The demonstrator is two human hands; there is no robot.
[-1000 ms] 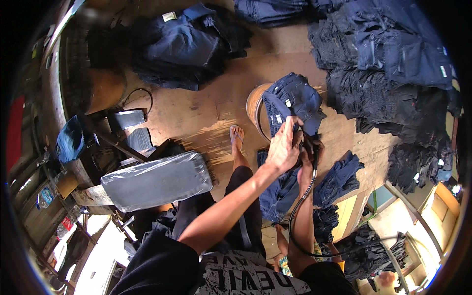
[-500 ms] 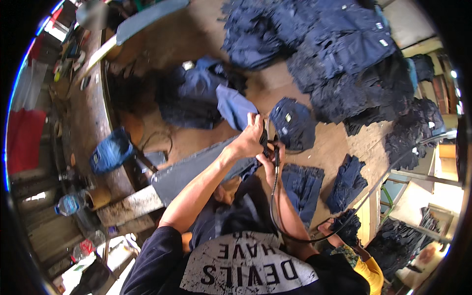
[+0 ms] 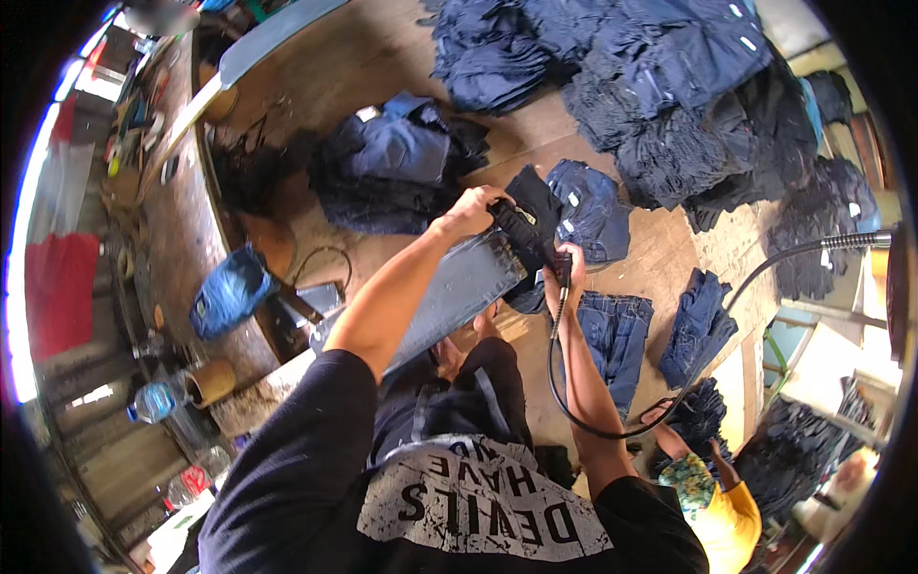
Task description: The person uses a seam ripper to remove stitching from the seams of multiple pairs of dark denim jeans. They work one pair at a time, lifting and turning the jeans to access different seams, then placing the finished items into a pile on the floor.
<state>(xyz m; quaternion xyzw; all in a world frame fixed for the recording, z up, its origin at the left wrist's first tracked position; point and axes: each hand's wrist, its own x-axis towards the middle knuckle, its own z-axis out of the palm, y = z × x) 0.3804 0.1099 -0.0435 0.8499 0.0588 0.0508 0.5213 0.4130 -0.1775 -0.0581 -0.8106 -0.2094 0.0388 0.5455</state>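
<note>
A dark denim garment (image 3: pixel 521 234) is stretched between my two hands at the tip of a narrow grey board (image 3: pixel 430 301). Its black upper edge is pinched by my left hand (image 3: pixel 469 212), whose fingers are closed. My right hand (image 3: pixel 568 271) is closed on the garment's other side, nearer me. A black cable (image 3: pixel 569 407) loops up to a black plug end in front of the right hand; whether the hand grips it I cannot tell. Just beyond the right hand lies a folded dark blue denim bundle (image 3: pixel 591 215).
Large stacks of dark jeans (image 3: pixel 660 86) fill the far right. A dark garment pile (image 3: pixel 382 163) lies left of centre. Folded jeans (image 3: pixel 612 340) lie right of my arm. At lower right is a person in yellow (image 3: pixel 732 517). A plastic bottle (image 3: pixel 153 402) stands left.
My hands have drawn apart, and the garment between them is spread wider. The blue-grey cloth flap beyond my left hand no longer shows. More of the grey board's end is visible.
</note>
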